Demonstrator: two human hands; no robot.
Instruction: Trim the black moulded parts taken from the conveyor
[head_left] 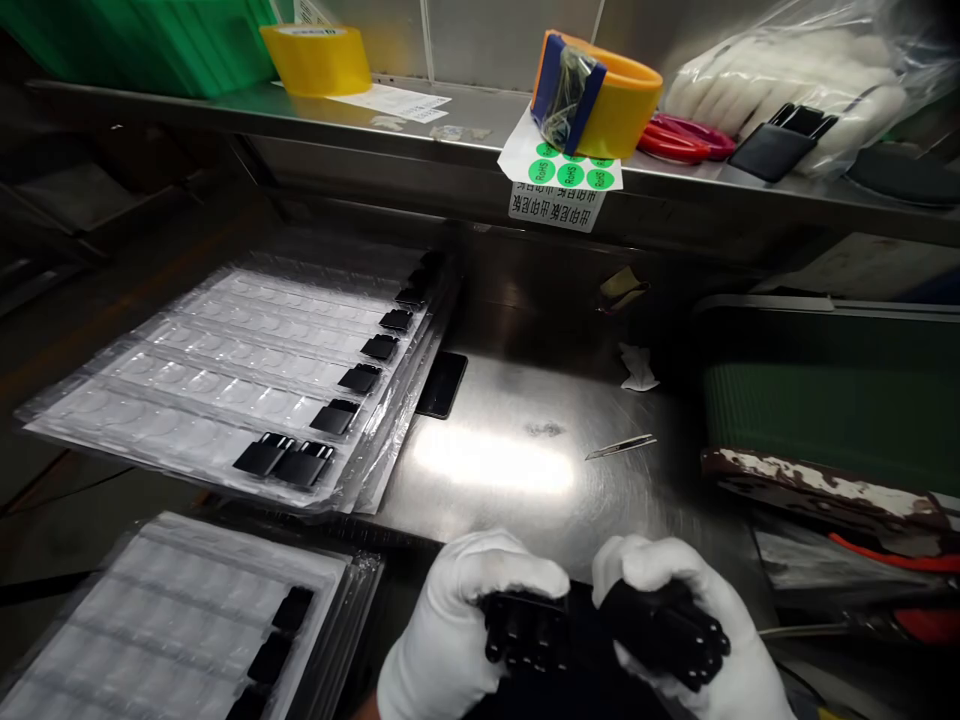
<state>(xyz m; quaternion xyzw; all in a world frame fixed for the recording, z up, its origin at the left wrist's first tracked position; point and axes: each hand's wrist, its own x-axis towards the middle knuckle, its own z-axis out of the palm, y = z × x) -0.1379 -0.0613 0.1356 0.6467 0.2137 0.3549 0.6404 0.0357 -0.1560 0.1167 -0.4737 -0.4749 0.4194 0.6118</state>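
Both hands wear white gloves at the bottom of the view. My left hand (442, 625) is closed around a black plastic part (527, 632) with small round knobs along its lower side. A second black plastic part (667, 632), with a row of small pins or holes at its end, is gripped in my right hand (731, 630). The two parts are apart. Left of the hands lies a stack of clear plastic trays (172, 425), with several similar black pieces (303, 465) along its right and front edges. Nearer me, another clear tray (187, 570) also holds black pieces.
Tweezers (621, 447), crumpled tissue (638, 367) and a black phone-like slab (442, 385) lie on the metal bench (480, 520). A green conveyor belt (832, 400) stands right. The shelf above carries yellow tape (316, 60), a tape roll (619, 100), red-handled scissors (679, 140) and bagged white gloves (787, 75).
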